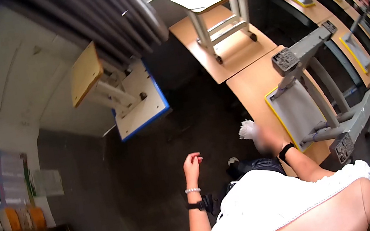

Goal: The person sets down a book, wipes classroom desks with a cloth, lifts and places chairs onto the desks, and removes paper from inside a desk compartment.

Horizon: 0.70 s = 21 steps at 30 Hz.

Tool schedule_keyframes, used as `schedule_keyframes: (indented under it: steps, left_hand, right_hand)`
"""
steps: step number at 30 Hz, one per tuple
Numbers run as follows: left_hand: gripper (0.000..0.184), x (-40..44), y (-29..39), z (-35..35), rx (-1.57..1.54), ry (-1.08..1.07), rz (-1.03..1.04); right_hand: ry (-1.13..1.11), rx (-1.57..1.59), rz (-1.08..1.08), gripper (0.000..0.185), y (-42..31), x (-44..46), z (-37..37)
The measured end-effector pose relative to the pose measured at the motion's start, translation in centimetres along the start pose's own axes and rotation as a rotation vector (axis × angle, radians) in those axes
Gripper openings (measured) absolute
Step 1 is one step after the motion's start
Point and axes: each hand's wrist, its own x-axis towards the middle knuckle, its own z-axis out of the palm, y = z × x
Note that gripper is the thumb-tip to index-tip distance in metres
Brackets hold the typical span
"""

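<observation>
My right grip (270, 141) is closed around a crumpled white bundle (247, 130), though blur hides how my fingers lie. The bundle sticks out at the edge of the wooden worktop (251, 86), near an upturned stool (298, 111) with a yellow-edged seat; whether I touch the worktop I cannot tell. My left grip (192, 167) hangs well apart, half open with fingers loosely bent, above the dark floor (150, 170).

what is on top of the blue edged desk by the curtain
A stool with a wooden seat stands on the blue-edged desk. Its seat and legs hide part of the desktop, so I can't tell whether anything lies behind them.
</observation>
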Motion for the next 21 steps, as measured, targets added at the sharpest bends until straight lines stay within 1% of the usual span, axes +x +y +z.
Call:
schedule_keyframes:
  steps: [2, 4, 7, 9, 10, 11, 14, 15, 16, 18, 19, 20, 21]
  left_hand:
    - [0.017, 4.5, 3.9, 1.5, 0.128, -0.087, 0.017]
    - [0.018, 8.5, 5.4, 3.4, 0.092, -0.191, 0.052]
    - [0.019, 13.1, 7.8, 6.5, 0.089, -0.328, 0.091]
    - [0.023, 16.1, 9.8, 8.4, 0.083, -0.408, 0.127]
    - [0.025, 17.8, 10.7, 9.2, 0.079, -0.443, 0.144]
    - [0.034, 20.4, 11.0, 9.7, 0.095, -0.488, 0.132]
    - [0.046, 27.2, 14.3, 11.6, 0.13, -0.412, 0.307]
    - [0.058, 29.6, 15.4, 12.2, 0.153, -0.39, 0.293]
    - [0.066, 31.6, 17.2, 12.9, 0.165, -0.365, 0.303]
    - [0.074, 36.5, 18.8, 14.4, 0.191, -0.314, 0.46]
    - [0.081, 38.4, 19.9, 14.8, 0.26, -0.292, 0.507]
    - [0.085, 40.0, 21.0, 15.3, 0.261, -0.292, 0.515]
    - [0.086, 41.7, 21.8, 15.7, 0.299, -0.27, 0.607]
  right_hand:
    - [0.012, -0.226, -0.018, 0.027, -7.6, -0.3, -5.2]
    - [-0.027, -0.335, 0.037, 0.028, -9.4, 0.2, -7.3]
    - [-0.007, -0.341, 0.106, 0.03, -7.5, 0.3, -6.7]
    - [0.045, -0.337, 0.165, 0.031, -5.7, 0.3, -5.3]
    - [0.075, -0.34, 0.203, 0.031, -5.0, 0.3, -4.4]
    - [0.112, -0.346, 0.25, 0.032, -4.3, 0.4, -3.5]
    - [0.257, -0.357, 0.378, 0.034, -3.0, 1.7, -0.9]
    - [0.305, -0.358, 0.423, 0.033, -3.0, 2.3, -0.7]
    - [0.354, -0.356, 0.47, 0.031, -3.0, 3.1, -0.3]
    - [0.447, -0.336, 0.57, 0.029, -3.9, 5.7, 0.7]
    - [0.49, -0.327, 0.619, 0.028, -4.4, 7.7, 0.6]
    - [0.513, -0.3, 0.642, 0.028, -5.0, 9.7, 0.2]
    - [0.531, -0.275, 0.666, 0.028, -5.5, 11.4, -0.3]
